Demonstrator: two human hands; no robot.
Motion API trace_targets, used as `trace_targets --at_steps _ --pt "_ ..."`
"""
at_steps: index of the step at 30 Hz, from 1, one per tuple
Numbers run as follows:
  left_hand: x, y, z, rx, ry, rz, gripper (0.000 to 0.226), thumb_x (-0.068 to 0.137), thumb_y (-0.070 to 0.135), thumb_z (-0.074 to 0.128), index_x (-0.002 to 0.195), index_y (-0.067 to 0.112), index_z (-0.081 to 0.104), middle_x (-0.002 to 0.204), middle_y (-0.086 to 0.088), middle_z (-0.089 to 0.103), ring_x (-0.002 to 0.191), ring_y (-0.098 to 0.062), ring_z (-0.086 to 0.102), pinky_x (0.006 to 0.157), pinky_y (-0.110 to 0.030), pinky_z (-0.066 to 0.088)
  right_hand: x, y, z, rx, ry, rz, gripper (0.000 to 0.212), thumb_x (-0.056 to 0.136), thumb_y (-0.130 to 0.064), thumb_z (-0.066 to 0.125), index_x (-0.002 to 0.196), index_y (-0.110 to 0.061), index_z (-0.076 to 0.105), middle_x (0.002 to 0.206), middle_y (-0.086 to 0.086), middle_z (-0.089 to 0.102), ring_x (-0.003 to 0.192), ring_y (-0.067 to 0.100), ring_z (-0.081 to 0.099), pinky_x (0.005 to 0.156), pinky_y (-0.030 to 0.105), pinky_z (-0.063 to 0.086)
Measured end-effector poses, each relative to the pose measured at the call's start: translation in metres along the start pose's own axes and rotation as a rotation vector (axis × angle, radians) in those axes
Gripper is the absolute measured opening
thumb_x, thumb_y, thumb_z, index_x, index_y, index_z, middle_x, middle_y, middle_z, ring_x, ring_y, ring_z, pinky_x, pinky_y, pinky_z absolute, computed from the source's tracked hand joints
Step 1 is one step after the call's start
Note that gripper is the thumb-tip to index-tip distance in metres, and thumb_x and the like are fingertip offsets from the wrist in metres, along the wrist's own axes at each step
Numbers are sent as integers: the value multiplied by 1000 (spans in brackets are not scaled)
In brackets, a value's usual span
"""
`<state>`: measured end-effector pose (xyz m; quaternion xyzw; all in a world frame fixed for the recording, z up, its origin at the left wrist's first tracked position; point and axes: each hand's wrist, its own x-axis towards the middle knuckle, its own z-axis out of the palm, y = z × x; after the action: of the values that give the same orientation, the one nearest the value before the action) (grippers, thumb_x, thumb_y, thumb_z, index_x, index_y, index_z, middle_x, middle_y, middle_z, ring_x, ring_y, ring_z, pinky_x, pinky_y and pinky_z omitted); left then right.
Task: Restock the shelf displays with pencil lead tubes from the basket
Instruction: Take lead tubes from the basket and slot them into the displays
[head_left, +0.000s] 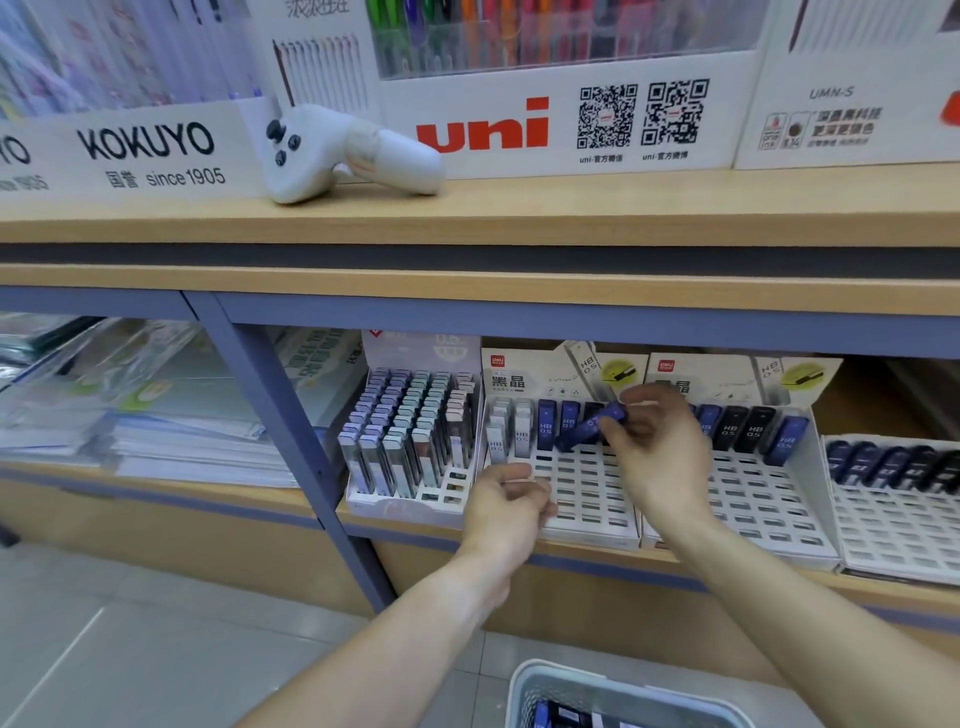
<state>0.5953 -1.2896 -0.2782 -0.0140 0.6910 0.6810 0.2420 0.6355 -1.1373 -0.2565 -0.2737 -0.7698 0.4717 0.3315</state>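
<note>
R hand (655, 452) pinches blue tube (590, 425) | L hand (508, 503) curled, maybe empty | wood shelf (467, 218), tile floor (104, 623)

A wooden upper shelf (519, 208) with a blue-grey steel frame (291, 441) carries white KOKUYO (145, 150) and uni (519, 130) display boards, with a white handheld controller (343, 156) lying before them. Racks of coloured pens (545, 31) stand behind. Below left, stacked clear plastic folders (130, 405) lie on a lower shelf. The floor (130, 623) is pale grey tile.
</note>
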Motion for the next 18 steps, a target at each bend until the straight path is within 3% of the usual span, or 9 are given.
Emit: trace_targets --at_steps 2,5,15,18 --pt "3 -2 0 102 -13 32 20 99 7 61 115 20 61 101 -2 74 100 -24 72 97 -38 58 8 2 1 -77 -35 -133 25 90 -12 74 108 -23 59 93 -11 72 85 1 69 72 14 51" --pt "6 -3 0 188 -18 82 20 98 10 61 110 27 61 106 0 72 104 -20 70 102 -42 54 12 5 5 -156 -86 -250 23 92 -9 70 110 -20 61 92 -10 70 83 6 67 75 22 54" --pt "18 -7 2 196 -11 122 24 99 6 57 103 29 59 113 -1 70 109 -18 67 103 -37 53 21 17 10 -271 -154 -377 23 92 -8 69 111 -20 66 92 -6 72 82 11 68 77 35 60" --pt "19 -10 0 207 -9 138 28 98 7 59 111 31 57 107 3 71 106 -17 68 102 -39 54 24 17 10 -271 -155 -407 24 91 -7 70 110 -21 67 93 -6 73 84 11 68 79 35 60"
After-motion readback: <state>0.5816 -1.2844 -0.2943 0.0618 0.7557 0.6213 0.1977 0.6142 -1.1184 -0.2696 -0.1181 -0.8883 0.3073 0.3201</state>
